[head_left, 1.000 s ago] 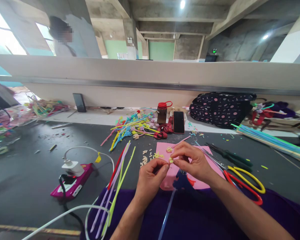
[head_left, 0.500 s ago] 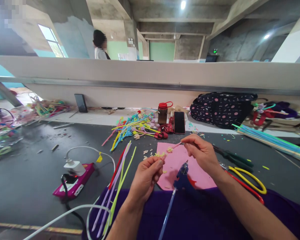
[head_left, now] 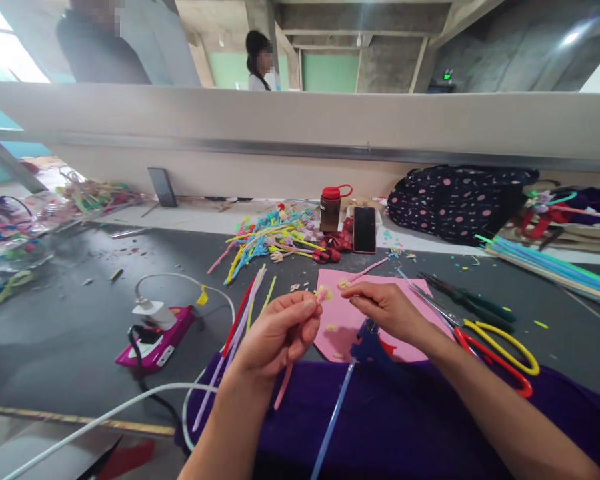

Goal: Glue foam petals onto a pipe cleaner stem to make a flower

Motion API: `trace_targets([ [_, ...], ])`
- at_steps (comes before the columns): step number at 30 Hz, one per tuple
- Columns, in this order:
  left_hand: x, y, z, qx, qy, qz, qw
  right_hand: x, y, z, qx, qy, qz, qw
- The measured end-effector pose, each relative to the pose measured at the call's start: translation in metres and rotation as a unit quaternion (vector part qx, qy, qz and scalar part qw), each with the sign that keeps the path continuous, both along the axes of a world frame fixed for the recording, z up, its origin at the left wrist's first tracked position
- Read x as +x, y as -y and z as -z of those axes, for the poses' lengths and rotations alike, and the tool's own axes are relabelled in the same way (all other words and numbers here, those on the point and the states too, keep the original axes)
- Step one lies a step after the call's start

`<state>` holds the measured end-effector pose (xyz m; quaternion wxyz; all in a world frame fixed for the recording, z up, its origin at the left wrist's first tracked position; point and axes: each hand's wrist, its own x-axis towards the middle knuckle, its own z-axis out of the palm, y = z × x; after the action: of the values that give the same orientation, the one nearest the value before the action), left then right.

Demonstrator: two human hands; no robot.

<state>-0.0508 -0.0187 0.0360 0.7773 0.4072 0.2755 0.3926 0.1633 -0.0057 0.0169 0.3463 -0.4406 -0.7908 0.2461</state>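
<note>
My left hand (head_left: 283, 330) is closed in a pinch on a small pipe cleaner flower (head_left: 323, 294) with a pink middle and yellow petals. Its pink stem (head_left: 283, 387) hangs below the palm. My right hand (head_left: 395, 310) has its fingers curled together over the pink sheet (head_left: 330, 343); whatever is between the fingertips is too small to tell. Just beyond them lies a second flower with a pink stem (head_left: 371, 269) on the sheet. Beneath my right hand is a blue glue gun (head_left: 364, 341), partly covered, with a long clear glue stick (head_left: 333, 420) out of its back.
Scissors (head_left: 503, 347) and dark-handled pliers (head_left: 473, 301) lie right. Left are loose pipe cleaners (head_left: 243, 320) and a purple power strip (head_left: 163, 347) with cables. Behind are finished pieces (head_left: 275, 233), a bottle (head_left: 331, 210), a phone (head_left: 365, 230) and a bag (head_left: 460, 203).
My right hand has let go of the pink-stemmed flower, now lying on the sheet, and moved down and left. My left hand has raised its flower slightly. The view has shifted; another person appears behind.
</note>
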Motion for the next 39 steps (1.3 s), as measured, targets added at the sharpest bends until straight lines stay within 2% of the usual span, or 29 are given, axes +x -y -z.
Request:
trace_targets([
  [3,0.004,-0.01,0.014,-0.028,0.026,0.001,0.999,0.001,-0.006,0.011,0.025,0.051,-0.013,0.998],
  [7,0.009,-0.012,0.024,-0.021,0.004,-0.054,0.998,-0.001,-0.008,0.023,0.015,0.163,-0.023,0.986],
  [14,0.013,-0.004,0.027,0.02,-0.006,-0.091,0.996,-0.031,-0.009,0.027,-0.008,0.321,-0.024,0.947],
  [20,0.013,-0.005,0.027,0.013,-0.002,-0.096,0.995,-0.047,-0.018,0.04,-0.013,0.337,-0.017,0.941],
  [25,0.014,-0.006,0.03,0.013,-0.007,-0.087,0.996,-0.045,-0.017,0.039,-0.007,0.295,-0.003,0.956],
  [31,0.015,-0.006,0.031,0.014,-0.024,-0.092,0.995,-0.028,-0.014,0.025,-0.012,0.156,0.005,0.988],
  [35,0.017,-0.007,0.03,-0.01,-0.025,-0.087,0.996,-0.019,-0.011,0.024,-0.039,0.076,-0.005,0.996],
  [39,0.019,-0.009,0.033,-0.007,-0.042,-0.08,0.996,-0.013,-0.009,0.023,-0.119,-0.069,-0.025,0.99],
])
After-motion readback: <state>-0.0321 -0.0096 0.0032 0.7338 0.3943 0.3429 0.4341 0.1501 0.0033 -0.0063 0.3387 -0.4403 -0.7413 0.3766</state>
